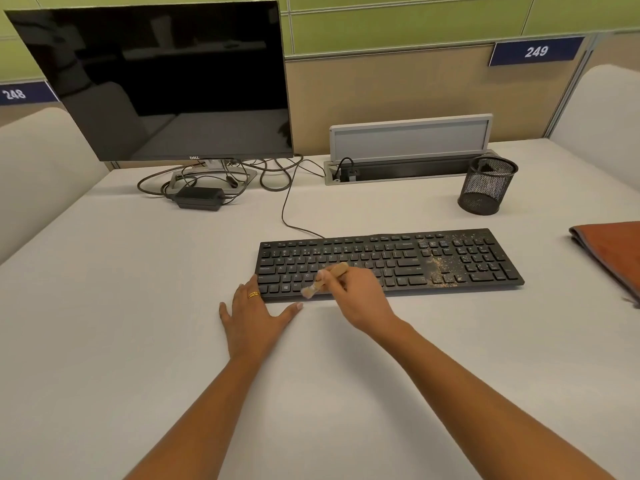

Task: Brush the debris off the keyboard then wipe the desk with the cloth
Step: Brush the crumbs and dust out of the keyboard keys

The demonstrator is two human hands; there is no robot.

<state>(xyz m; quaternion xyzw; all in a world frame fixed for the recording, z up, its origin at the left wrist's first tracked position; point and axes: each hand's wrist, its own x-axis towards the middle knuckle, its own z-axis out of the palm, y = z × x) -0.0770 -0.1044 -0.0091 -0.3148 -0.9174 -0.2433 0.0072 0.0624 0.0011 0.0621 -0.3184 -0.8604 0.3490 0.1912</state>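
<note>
Pinching brush (325, 277) in right grip (360, 296), bristles down on keyboard (398, 261), left grip (256, 317) spread flat on surface (138, 306), debris (438, 268) by numpad.

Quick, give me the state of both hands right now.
Left hand: open, flat on the desk, fingertips at the keyboard edge.
Right hand: holding the wooden-handled brush over the keys.

Desk (138, 306), keyboard (450, 258), orange cloth (609, 251), mesh cup (486, 185), monitor (156, 81), adapter (199, 197)
</note>
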